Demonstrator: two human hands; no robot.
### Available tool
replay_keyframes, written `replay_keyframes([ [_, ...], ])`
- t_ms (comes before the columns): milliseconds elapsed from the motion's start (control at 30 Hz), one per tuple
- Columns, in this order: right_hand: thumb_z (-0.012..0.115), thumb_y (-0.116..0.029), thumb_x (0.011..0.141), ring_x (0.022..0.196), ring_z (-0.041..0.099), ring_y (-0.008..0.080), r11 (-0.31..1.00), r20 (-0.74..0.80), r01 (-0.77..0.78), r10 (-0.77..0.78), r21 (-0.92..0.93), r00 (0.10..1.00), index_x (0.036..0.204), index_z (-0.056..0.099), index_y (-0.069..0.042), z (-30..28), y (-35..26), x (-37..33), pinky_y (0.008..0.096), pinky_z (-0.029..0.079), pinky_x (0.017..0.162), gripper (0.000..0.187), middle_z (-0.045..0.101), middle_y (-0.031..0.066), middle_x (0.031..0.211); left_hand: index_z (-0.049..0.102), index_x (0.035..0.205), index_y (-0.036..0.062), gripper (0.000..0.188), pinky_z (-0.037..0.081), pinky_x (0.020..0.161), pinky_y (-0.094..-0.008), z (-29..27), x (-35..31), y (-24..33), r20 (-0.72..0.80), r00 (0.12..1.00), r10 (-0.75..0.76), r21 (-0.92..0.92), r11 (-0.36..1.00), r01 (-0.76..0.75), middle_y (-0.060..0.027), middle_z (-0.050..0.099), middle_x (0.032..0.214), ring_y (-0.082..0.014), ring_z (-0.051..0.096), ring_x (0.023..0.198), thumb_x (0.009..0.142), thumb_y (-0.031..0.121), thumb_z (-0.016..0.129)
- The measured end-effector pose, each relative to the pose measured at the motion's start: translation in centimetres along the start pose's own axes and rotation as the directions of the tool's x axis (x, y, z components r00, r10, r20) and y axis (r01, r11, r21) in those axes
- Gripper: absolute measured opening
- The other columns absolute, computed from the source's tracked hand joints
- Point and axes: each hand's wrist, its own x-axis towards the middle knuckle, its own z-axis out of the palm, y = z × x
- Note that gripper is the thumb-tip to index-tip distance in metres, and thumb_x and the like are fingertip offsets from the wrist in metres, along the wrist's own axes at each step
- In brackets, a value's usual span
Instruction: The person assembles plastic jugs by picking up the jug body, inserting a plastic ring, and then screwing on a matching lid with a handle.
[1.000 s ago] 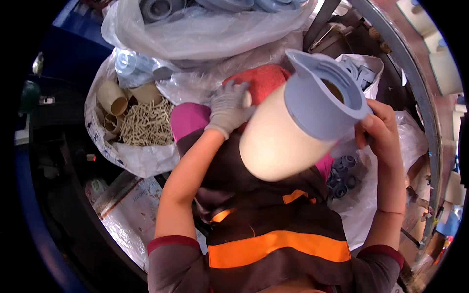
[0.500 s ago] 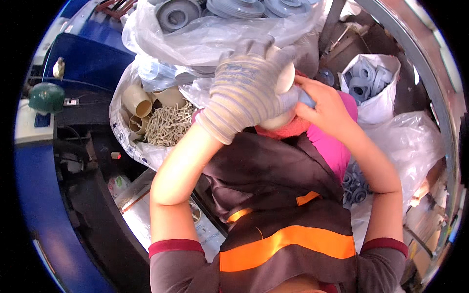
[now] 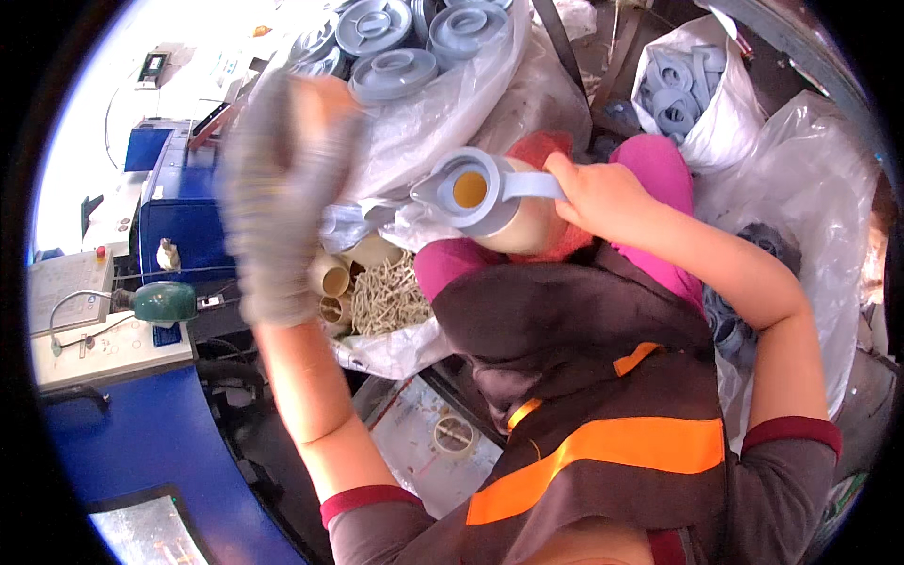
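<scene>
Head view shows four bags (image 3: 490, 89), one jug (image 3: 507, 218), one gloved left hand (image 3: 287, 179), one bare right hand (image 3: 603, 196), at least four lids (image 3: 374, 26) and at least two cups (image 3: 325, 266).

The jug, between the person's magenta-clad knees and in front of a red cloth (image 3: 543, 146), has a cream body, a grey-blue collar (image 3: 488, 224) with a pointed spout toward the left, and a matching handle (image 3: 532, 185); its round opening looks yellow-brown inside. Fingers of the right hand close around that handle. Left of the jug, the left hand is raised and motion-blurred; I cannot tell whether it holds anything.

Beyond the jug, a large translucent bag holds the grey-blue lids. Right of the jug, a clear bag (image 3: 800, 179) contains dark grey-blue parts (image 3: 730, 330). Beyond it to the right, a white bag (image 3: 725, 137) contains grey-blue curved pieces (image 3: 673, 113). Left of and nearer than the jug, a pale bag (image 3: 405, 348) carries the tan cups and a heap of short tan sticks (image 3: 391, 294).
</scene>
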Motion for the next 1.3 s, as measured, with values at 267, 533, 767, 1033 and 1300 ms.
replay_keyframes([
  [267, 0.061, -0.020, 0.080, 0.068, 0.062, 0.0382, 0.999, -0.008, -0.005, 0.005, 0.034, 1.000, 0.103, 0.037, -0.005, 0.2, 0.2, -0.1, 0.0491, 0.049, 0.057, 0.036, 0.062, 0.0175, 0.073, 0.046, 0.131, 0.0102, 0.069, 0.046, 0.088, -0.0420, 6.8, -4.1, -0.2, 0.168, 0.905, 0.391, 0.213, 0.882, -0.421, -0.0189, 0.055, 0.121, -0.0346, 0.056, 0.105, 0.072, 0.034, 0.072],
  [533, 0.057, -0.020, 0.083, 0.072, 0.065, 0.0371, 0.980, -0.019, -0.046, 0.051, 0.195, 0.999, 0.105, 0.044, -0.002, -0.5, 0.3, 0.3, 0.0462, 0.051, 0.061, 0.031, 0.064, 0.0228, 0.083, 0.052, 0.127, 0.0095, 0.065, 0.042, 0.095, -0.0467, 8.0, -5.4, -4.9, 0.278, 0.925, 0.259, -0.017, 0.964, -0.265, -0.0254, 0.053, 0.123, -0.0435, 0.051, 0.112, 0.071, 0.037, 0.072],
  [767, 0.046, -0.010, 0.089, 0.051, 0.049, 0.0097, 0.523, 0.014, -0.198, 0.335, 0.829, 0.942, 0.097, 0.050, -0.004, -4.2, 3.9, -0.4, 0.0253, 0.040, 0.049, 0.011, 0.047, 0.0009, 0.067, 0.047, 0.133, 0.0033, 0.059, 0.044, 0.094, -0.0359, 10.3, -8.1, -12.6, 0.237, 0.960, -0.148, -0.097, 0.980, 0.175, -0.0170, 0.058, 0.121, -0.0243, 0.057, 0.108, 0.084, 0.032, 0.065],
  [1033, 0.048, -0.010, 0.085, 0.052, 0.052, 0.0102, 0.656, 0.304, -0.436, 0.313, 0.615, 0.900, 0.097, 0.051, -0.005, -6.0, 1.6, 2.0, 0.0247, 0.040, 0.048, 0.013, 0.051, 0.0023, 0.067, 0.062, 0.113, 0.0058, 0.035, 0.036, 0.102, -0.0409, 15.0, -11.8, -14.3, 0.203, 0.933, -0.297, -0.653, 0.669, 0.355, -0.0186, 0.055, 0.120, -0.0347, 0.045, 0.122, 0.086, 0.028, 0.061],
  [1300, 0.062, -0.021, 0.088, 0.065, 0.057, 0.0096, 0.746, 0.416, -0.265, -0.018, 0.611, 0.909, 0.101, 0.060, -0.001, -2.6, -2.9, 13.3, 0.0257, 0.046, 0.057, 0.023, 0.061, 0.0038, 0.078, 0.067, 0.101, -0.0050, 0.046, 0.035, 0.101, -0.0343, 7.4, -13.2, -13.5, 0.583, 0.785, -0.210, -0.481, 0.689, 0.542, -0.0175, 0.048, 0.131, -0.0265, 0.048, 0.117, 0.079, 0.036, 0.066],
])
